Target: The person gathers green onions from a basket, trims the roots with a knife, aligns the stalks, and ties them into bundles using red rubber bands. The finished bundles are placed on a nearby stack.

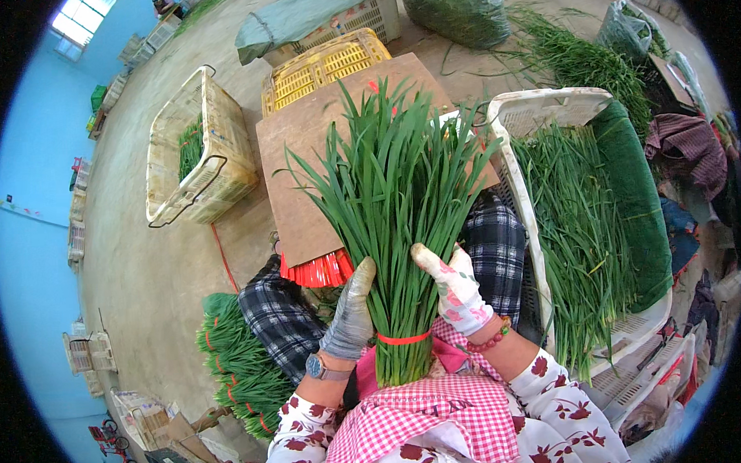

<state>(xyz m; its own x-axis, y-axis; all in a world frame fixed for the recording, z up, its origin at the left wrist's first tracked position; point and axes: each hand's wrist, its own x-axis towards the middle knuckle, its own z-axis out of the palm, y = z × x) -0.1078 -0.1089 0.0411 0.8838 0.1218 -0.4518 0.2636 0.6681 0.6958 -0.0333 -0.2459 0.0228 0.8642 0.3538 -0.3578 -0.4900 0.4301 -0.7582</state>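
Observation:
Between my two gloved hands stands a large bunch of garlic chives (394, 218), its leaves fanning out over a brown board (302, 191). A red tie (405, 338) circles the stalks near their cut ends, which rest against my pink checked apron (414, 426). My left hand (352, 312), in a grey glove, presses the bunch from the left side. On the other side my right hand (455, 287), in a white floral glove, holds it with the thumb across the leaves. Red tie strips (318, 270) hang at the board's near edge.
At right, a white plastic crate (517, 226) holds loose chives (579, 236) beside a green cloth (630, 216). Tied bunches (240, 364) lie at my left. Another crate (227, 151) holds a few greens. A yellow crate (325, 68) stands beyond the board. Chives (585, 65) are heaped on the floor.

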